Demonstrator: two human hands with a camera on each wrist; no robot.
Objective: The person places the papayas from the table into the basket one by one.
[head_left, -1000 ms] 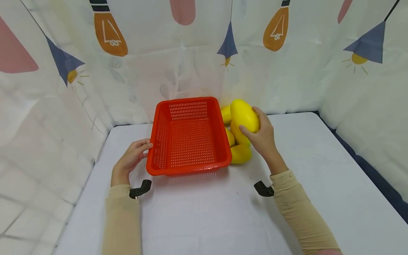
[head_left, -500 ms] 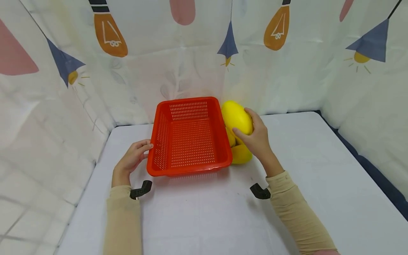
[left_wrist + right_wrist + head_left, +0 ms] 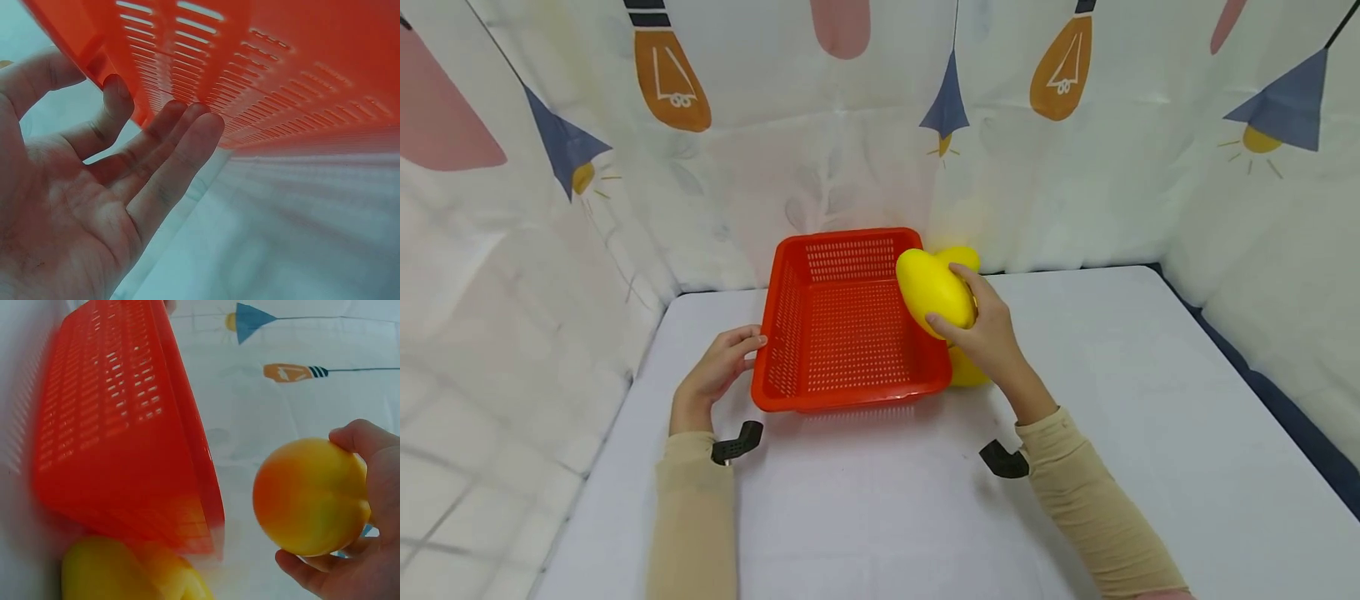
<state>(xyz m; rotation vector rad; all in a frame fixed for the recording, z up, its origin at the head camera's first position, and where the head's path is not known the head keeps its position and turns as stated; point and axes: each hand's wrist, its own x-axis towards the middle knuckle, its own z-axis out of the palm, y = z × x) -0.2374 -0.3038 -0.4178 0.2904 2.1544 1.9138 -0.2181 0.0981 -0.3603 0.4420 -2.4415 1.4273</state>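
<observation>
In the head view, a red plastic basket (image 3: 857, 333) with perforated walls has nothing inside it. My left hand (image 3: 718, 375) grips its left rim; in the left wrist view, several fingertips (image 3: 200, 134) touch the slotted outer wall. My right hand (image 3: 988, 333) holds a smooth yellow mango (image 3: 934, 287) at the basket's right rim. Seen from the right wrist, this mango (image 3: 309, 497) has an orange blush and is raised, apart from the basket wall (image 3: 119, 425). Thumb and fingers lie on opposite sides of it.
More yellow fruit (image 3: 968, 368) lies against the basket's right side, partly hidden by hand and basket; another yellow piece (image 3: 961, 257) shows behind the held mango. A white cloth covers the table (image 3: 880, 500). A printed curtain (image 3: 850, 167) hangs close behind the basket.
My right hand has carried the mango leftward from above the other fruit to the basket's right rim. The left hand and the basket have stayed nearly still.
</observation>
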